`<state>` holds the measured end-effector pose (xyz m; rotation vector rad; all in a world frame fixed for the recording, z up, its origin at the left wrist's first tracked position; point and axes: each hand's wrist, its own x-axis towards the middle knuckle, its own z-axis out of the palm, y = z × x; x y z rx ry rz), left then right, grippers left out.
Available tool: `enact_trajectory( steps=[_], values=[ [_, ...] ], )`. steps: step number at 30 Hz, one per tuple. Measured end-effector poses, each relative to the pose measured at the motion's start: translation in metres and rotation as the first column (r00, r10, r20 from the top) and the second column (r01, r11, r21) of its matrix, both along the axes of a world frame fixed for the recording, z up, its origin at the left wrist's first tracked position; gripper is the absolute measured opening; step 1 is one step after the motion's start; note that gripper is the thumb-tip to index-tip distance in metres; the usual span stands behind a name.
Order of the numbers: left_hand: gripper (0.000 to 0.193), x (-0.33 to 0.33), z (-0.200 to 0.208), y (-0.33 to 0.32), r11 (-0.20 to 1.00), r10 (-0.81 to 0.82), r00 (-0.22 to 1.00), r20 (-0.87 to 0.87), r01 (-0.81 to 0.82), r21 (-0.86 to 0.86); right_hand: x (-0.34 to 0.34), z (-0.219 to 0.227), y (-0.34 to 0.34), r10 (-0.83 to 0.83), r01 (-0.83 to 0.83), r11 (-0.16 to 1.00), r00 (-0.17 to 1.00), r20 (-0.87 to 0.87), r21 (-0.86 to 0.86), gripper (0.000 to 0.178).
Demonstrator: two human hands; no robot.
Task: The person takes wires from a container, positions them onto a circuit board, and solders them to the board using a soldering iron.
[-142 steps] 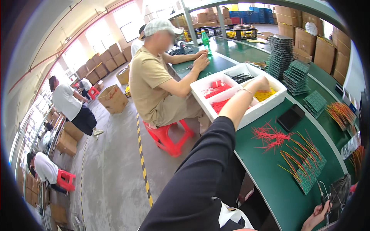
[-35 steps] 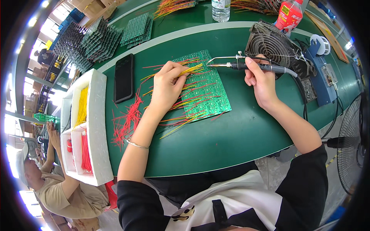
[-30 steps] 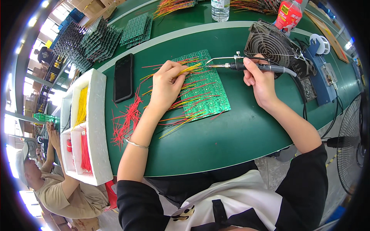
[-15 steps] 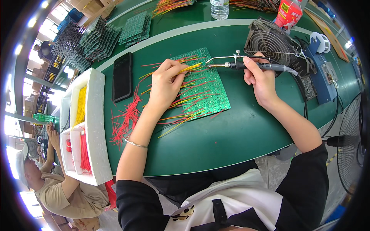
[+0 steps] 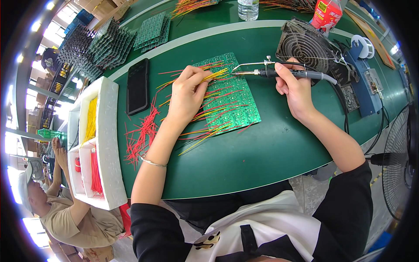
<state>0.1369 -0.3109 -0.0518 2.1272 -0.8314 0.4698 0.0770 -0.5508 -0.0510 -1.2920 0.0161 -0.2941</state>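
Note:
A green circuit board panel [image 5: 238,98] lies on the green table, with red and yellow wires reaching out over its left side. My left hand [image 5: 188,92] pinches a small bundle of yellow wires [image 5: 217,74] above the panel's upper left part. In my right hand [image 5: 293,87] is a soldering iron [image 5: 270,73], held from the right with a thin curved metal tube along its top. The iron's tip is at the panel beside the ends of the yellow wires; whether it touches is too small to tell. Loose red wires [image 5: 142,137] lie left of my left forearm.
A black phone [image 5: 138,86] and a white foam box [image 5: 112,144] of wires are to the left. A dusty fan [image 5: 304,47] and a blue solder-spool stand [image 5: 358,83] stand at the right. Stacked boards [image 5: 152,32] and a water bottle [image 5: 248,9] are farther back. Another person [image 5: 74,209] sits at left.
Both hands stay almost in place. The yellow wire ends have shifted very slightly at the iron's tip.

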Motion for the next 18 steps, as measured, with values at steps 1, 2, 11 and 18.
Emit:
enact_trajectory(
  steps=[1, 2, 11, 18],
  values=[
    [0.013, -0.0001, -0.0001, 0.0003, 1.000, 0.001, 1.000, 0.000, -0.001, 0.000, 0.0000, 0.0002, 0.0003, -0.007, 0.007, 1.000, 1.000, 0.004, 0.003, 0.020],
    [0.013, 0.0000, -0.0004, 0.0003, 1.000, -0.003, 1.000, 0.002, 0.003, -0.001, 0.0000, 0.0002, 0.0003, -0.015, 0.015, 1.000, 1.000, 0.009, 0.006, 0.020],
    [0.012, 0.0003, -0.0007, 0.0003, 1.000, -0.005, 1.000, 0.020, 0.005, 0.002, 0.0005, -0.0007, 0.0002, -0.002, 0.002, 1.000, 1.000, 0.011, -0.006, 0.021],
    [0.013, 0.0003, -0.0002, 0.0008, 1.000, 0.003, 1.000, 0.028, -0.004, 0.024, 0.0010, -0.0016, -0.0004, 0.014, -0.014, 1.000, 1.000, 0.013, -0.006, 0.020]
  ],
)
